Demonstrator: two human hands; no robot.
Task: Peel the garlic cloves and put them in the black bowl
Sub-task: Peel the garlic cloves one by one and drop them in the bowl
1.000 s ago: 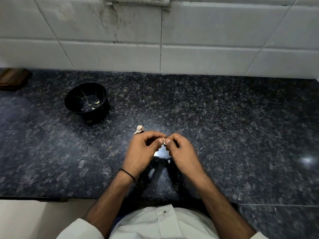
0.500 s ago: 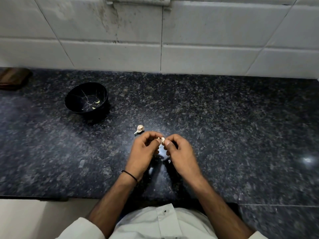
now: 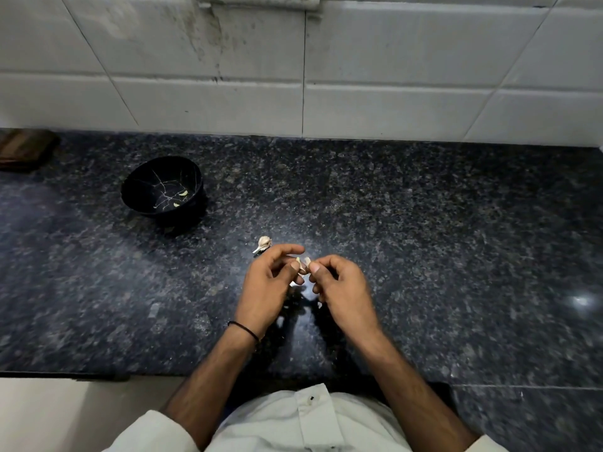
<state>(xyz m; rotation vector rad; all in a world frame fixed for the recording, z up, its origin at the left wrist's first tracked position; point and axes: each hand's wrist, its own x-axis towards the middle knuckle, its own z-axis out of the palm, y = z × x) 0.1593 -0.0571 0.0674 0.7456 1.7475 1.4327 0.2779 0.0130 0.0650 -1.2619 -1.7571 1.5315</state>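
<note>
Left hand (image 3: pixel 266 288) and right hand (image 3: pixel 342 291) both pinch one garlic clove (image 3: pixel 305 263) at thumb and fingertips; its skin looks partly loose. We'd brace with the left and strip with the right thumbnail: short pulls, no crushing. A garlic scrap (image 3: pixel 263 243) lies just beyond the left fingers. The black bowl (image 3: pixel 130 187) sits well off, far-left of the left hand. Bare countertop (image 3: pixel 424 239) in between gives carry room, and its near edge runs under our forearms.

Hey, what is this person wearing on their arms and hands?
The left hand and right hand are bare, with no gloves. A thin black band circles the left wrist. The forearms are uncovered, and the white sleeves end near the elbows.
</note>
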